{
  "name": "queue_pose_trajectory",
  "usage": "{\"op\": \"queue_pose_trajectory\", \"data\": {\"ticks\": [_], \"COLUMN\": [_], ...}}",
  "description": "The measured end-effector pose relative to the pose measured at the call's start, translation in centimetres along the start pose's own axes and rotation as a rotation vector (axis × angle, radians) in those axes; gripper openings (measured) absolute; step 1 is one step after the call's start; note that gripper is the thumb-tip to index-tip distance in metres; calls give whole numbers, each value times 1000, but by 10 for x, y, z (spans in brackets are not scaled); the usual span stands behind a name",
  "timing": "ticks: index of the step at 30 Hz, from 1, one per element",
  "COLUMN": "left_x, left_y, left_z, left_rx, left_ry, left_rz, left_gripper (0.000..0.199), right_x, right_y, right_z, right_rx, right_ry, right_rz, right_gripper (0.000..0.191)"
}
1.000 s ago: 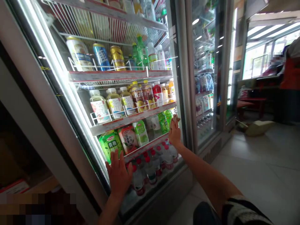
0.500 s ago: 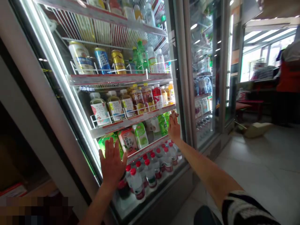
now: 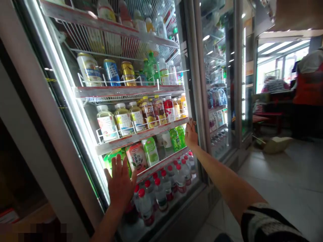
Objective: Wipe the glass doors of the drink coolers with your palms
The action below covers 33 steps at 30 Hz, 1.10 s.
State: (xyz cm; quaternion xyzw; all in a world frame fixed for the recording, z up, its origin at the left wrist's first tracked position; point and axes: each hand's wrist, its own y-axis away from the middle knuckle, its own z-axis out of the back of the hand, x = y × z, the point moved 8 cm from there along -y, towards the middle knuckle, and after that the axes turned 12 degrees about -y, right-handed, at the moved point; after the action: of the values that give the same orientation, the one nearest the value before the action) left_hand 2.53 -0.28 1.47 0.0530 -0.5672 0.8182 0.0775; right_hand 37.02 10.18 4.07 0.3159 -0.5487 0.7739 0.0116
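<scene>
Two bare hands reach up to a tall fridge (image 3: 199, 84) full of drinks, and those drinks stand in rows right in front of the hands. The left hand (image 3: 120, 183) is wide open with its fingers spread, and it has hold of nothing that I can see. It is in front of a green pack (image 3: 114, 158), low down and near the bright strip (image 3: 66, 97) on the fridge's left edge. The right hand (image 3: 191, 136) is up by the right edge, near the metal frame, with its fingers a bit bent; I cannot tell if it grips anything. I also cannot tell if either hand touches the glass. Between the hands is a wide gap, where a red pack (image 3: 136, 157), a pale green pack (image 3: 150, 151) and green bottles (image 3: 175, 139) show. Bottles with red caps (image 3: 161, 195) crowd the bottom, and cans (image 3: 111, 72) sit higher up. A second fridge (image 3: 217, 109) is close on the right. Past it, the pale, shiny floor (image 3: 262, 188) has lots of open room, with a yellowish thing (image 3: 277, 145) lying on it. Farther back, a person in red and black (image 3: 306, 87) is near a bright window (image 3: 270, 65).
</scene>
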Motion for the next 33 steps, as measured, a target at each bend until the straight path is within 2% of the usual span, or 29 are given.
{"op": "queue_pose_trajectory", "data": {"ticks": [2,4,7,9,11,12,15,17,19,24,26,27,29,32,33], "left_x": [-1,-3,-3,-3,-3,-3,-2,-2,-2,0,1,1,1,1,0], "left_y": [0,0,0,0,0,0,1,2,2,1,1,1,2,3,3], "left_z": [1,1,1,1,2,1,1,-1,-2,-4,-3,-3,-3,-3,-3], "left_rx": [-18,-30,-26,-21,-24,-24,-34,-34,-29,25,37,38,37,23,13], "left_ry": [-3,-8,-9,-11,-18,-19,-14,-7,0,25,28,27,24,12,7], "left_rz": [2,-1,-3,-12,-23,-26,-22,-12,-4,21,16,11,1,-5,-9], "left_gripper": [77,77,77,77,77,76,76,75,75,70,67,66,66,67,68], "right_x": [10,42,97,116,111,98,44,26,38,127,143,141,117,59,46], "right_y": [-4,11,51,69,68,59,26,20,30,99,120,121,102,46,32], "right_z": [-1,-9,-28,-35,-33,-29,-10,-5,-12,-44,-49,-48,-40,-19,-13], "right_rx": [-40,3,185,297,329,303,117,46,75,295,373,387,332,128,69], "right_ry": [-50,-71,-49,-37,-28,-22,-5,-4,-17,-61,-68,-66,-47,-22,-28], "right_rz": [36,193,462,608,627,565,232,112,161,596,754,782,673,263,152], "right_gripper": [55,58,59,59,59,59,58,58,59,59,56,56,56,58,59]}}
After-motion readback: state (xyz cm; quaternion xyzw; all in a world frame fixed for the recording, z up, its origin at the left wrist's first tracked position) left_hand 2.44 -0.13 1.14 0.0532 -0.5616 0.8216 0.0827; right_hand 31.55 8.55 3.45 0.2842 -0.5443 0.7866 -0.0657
